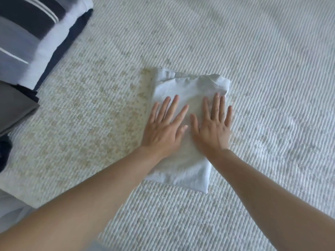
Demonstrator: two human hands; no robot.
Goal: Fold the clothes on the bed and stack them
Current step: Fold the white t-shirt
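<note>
A white garment (188,84), folded into a narrow rectangle, lies in the middle of the bed. Both hands lie flat on it side by side with straight, spread fingers. My left hand (165,127) presses its left half and my right hand (212,127) presses its right half. The garment's near end (183,174) shows between my forearms. At the far left stands a stack of folded clothes (34,38), with a striped dark-and-white piece on top and navy pieces below.
The bed (262,69) has a ribbed white cover, tinted yellowish left of the garment. A folded grey piece (14,107) lies at the left edge below the stack. The bed's edge runs along the lower left corner.
</note>
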